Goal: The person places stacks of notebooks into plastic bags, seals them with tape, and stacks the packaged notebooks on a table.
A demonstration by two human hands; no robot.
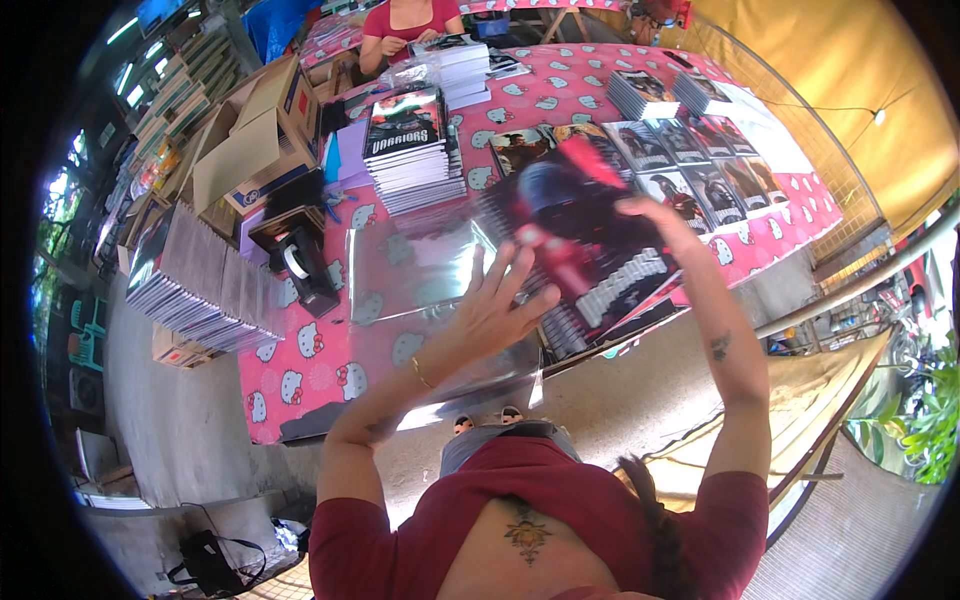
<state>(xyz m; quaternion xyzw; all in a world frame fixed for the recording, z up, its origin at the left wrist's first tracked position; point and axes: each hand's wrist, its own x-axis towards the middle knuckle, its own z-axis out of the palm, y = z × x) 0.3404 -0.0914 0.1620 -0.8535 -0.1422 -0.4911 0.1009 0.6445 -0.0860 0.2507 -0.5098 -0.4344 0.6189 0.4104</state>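
Observation:
A notebook with a dark and red cover point(600, 235), blurred by motion, is tilted above the front of the table. At its upper right edge, my right hand point(655, 222) grips it with thumb and fingers closed. My left hand point(495, 310) is open, its fingers spread near the notebook's left edge; whether they touch it I cannot tell. Below that hand lie clear plastic sleeves point(410, 270), shiny and flat. Under the held notebook are other notebooks, with a ring-like binding point(562, 328) showing at their left edge.
A tall notebook stack point(415, 165) stands beyond the sleeves. To its left are a black tape dispenser point(305, 272), an open cardboard box point(255, 150) and a long notebook pile point(205, 285). Notebooks in rows point(700, 165) cover the far right. A person point(410, 22) sits across the pink table point(535, 95).

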